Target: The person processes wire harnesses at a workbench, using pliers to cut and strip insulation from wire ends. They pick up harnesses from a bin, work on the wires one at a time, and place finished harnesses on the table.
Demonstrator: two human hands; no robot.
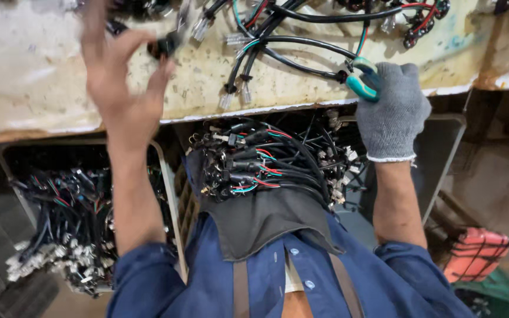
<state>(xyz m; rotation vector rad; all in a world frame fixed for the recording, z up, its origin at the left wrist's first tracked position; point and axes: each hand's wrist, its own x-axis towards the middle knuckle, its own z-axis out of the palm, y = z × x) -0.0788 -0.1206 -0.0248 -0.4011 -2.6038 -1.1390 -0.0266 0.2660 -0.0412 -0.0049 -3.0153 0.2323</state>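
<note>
Up top, at abt 12 o'clock of the view, a black cable w/ small connector (pixel 163 44) sits pinched in the left hand (pixel 119 82): bare, motion-blurred, thumb and fingertips pressed together on the black plug, other fingers loosely curled. It hangs just over the worn, stained tabletop (pixel 42 76).

At abt 1–2 o'clock the right hand (pixel 391 109), in a grey knit glove, is wrapped round the teal handles of cutters (pixel 362 79); grip pressed closed on them. The tool's nose meets a black cable (pixel 301 68) lying on the tabletop; can't tell if the blades are biting it or just touching.

Spread round that cable, 12 to 1 o'clock, a loose tangle of black leads w/ red and teal wires and clear plugs (pixel 325 23) lies on the tabletop.

Center of view, just below the tabletop edge, a thick bundle of finished cable pieces (pixel 260 165) rests on a dark apron (pixel 266 221) over the person's lap, black w/ red/teal strands.

At abt 8 o'clock a grey bin (pixel 169 194) holds more cable pieces (pixel 72 218), clear plugs heaped at its lower left.

At 4 o'clock, well apart on the floor, a red-orange crate (pixel 478 253).
</note>
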